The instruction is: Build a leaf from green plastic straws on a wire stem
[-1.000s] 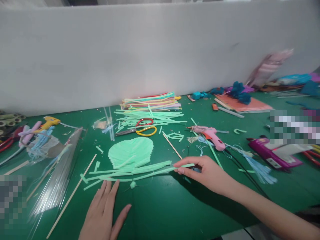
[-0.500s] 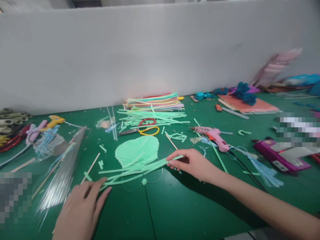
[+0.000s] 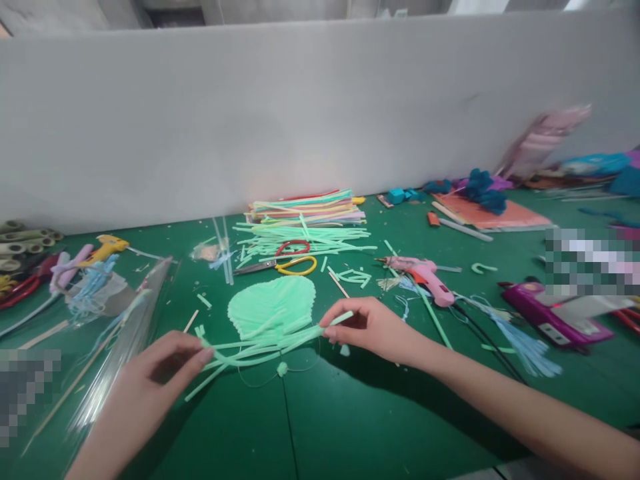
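Between my two hands stretches a loose bunch of mint-green pipe cleaners (image 3: pixel 265 347). My left hand (image 3: pixel 165 370) pinches the bunch near its left end, thumb against fingers, and some ends fan out past the grip. At the other end my right hand (image 3: pixel 357 327) pinches the stems between thumb and fingertips. Just behind the bunch lies a leaf-shaped mint-green pad (image 3: pixel 273 303) of pipe cleaners laid side by side, its near part covered by the stems. A small green pompom (image 3: pixel 283 369) with a thin thread or wire loop sits in front.
Scissors (image 3: pixel 277 266) with red and yellow handles lie behind the pad, near a pile of pipe cleaners (image 3: pixel 310 210). A pink glue gun (image 3: pixel 425 277) is to the right, with a purple device (image 3: pixel 555 313) beyond. Clear plastic film (image 3: pixel 125 360) and a yellow glue gun (image 3: pixel 110 247) are at left.
My left hand has gone from lying fingers-down at the bunch's left end to pinching it. My right hand has shifted slightly left, still holding the stems.
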Tool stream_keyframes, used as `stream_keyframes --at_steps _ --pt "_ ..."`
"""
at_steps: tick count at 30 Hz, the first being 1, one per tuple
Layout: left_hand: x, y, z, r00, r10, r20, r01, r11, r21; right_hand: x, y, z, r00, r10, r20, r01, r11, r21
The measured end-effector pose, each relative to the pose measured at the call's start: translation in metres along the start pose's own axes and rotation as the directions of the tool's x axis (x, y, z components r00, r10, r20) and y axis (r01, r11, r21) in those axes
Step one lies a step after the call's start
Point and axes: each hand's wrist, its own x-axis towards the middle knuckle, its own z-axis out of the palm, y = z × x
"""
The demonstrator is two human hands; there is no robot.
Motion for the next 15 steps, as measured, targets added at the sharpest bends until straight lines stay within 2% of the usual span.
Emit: stream_keyframes --at_steps 4,7,10,11,13,15 --pt "0.001 0.000 0.024 0.986 -0.075 0.152 0.100 0.981 -0.167 0.009 -0.002 0.014 0.991 -0.128 -0.023 0.128 0.992 -0.011" --pt "-0.006 -0.002 0.033 0.981 -0.145 0.130 0.186 0.898 -0.399 0.012 0.002 0.024 0.968 -0.246 -0.048 0.247 0.969 0.015" --pt "-0.010 -0.001 0.036 0.974 -0.181 0.138 0.228 0.781 -0.581 0.013 0.006 0.033 0.960 -0.274 -0.059 0.276 0.961 0.026" --pt "-0.010 0.001 0.036 0.971 -0.185 0.149 0.237 0.777 -0.584 0.013 0.006 0.035 0.964 -0.261 -0.050 0.262 0.964 0.033" --pt "-0.008 0.004 0.036 0.971 -0.178 0.157 0.234 0.829 -0.508 0.013 0.004 0.039 0.972 -0.232 -0.026 0.233 0.972 0.030" --pt "-0.005 0.008 0.035 0.987 -0.110 0.117 0.147 0.913 -0.382 0.013 -0.001 0.042 0.970 -0.244 -0.012 0.243 0.969 -0.048"
